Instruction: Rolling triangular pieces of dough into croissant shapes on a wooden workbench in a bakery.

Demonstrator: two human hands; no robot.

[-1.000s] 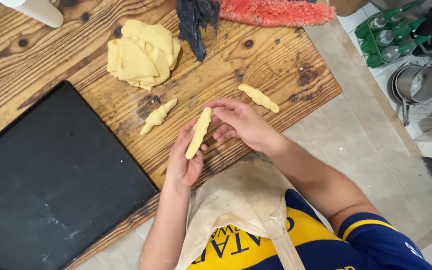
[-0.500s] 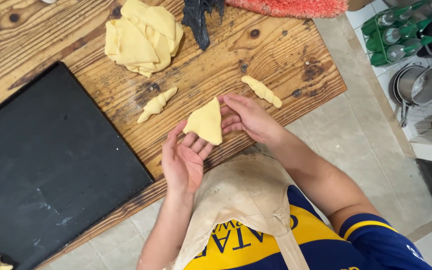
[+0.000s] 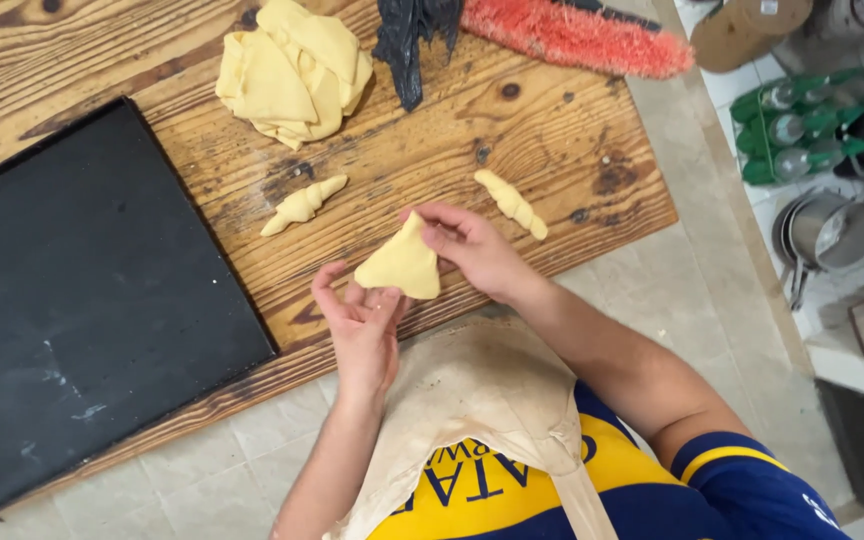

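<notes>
You've got a flat triangle of dough (image 3: pixel 401 266) pinched between both hands just above the near edge of the wooden table (image 3: pixel 572 130), left hand (image 3: pixel 360 325) cupping it underneath, right hand (image 3: pixel 472 250) gripping its upper edge. Two rolled pieces (image 3: pixel 302 204) (image 3: pixel 512 202) lie finished on the wood. The heap of cut dough (image 3: pixel 292 68) waits unshaped, and the black tray (image 3: pixel 82 300) is almost bare.
</notes>
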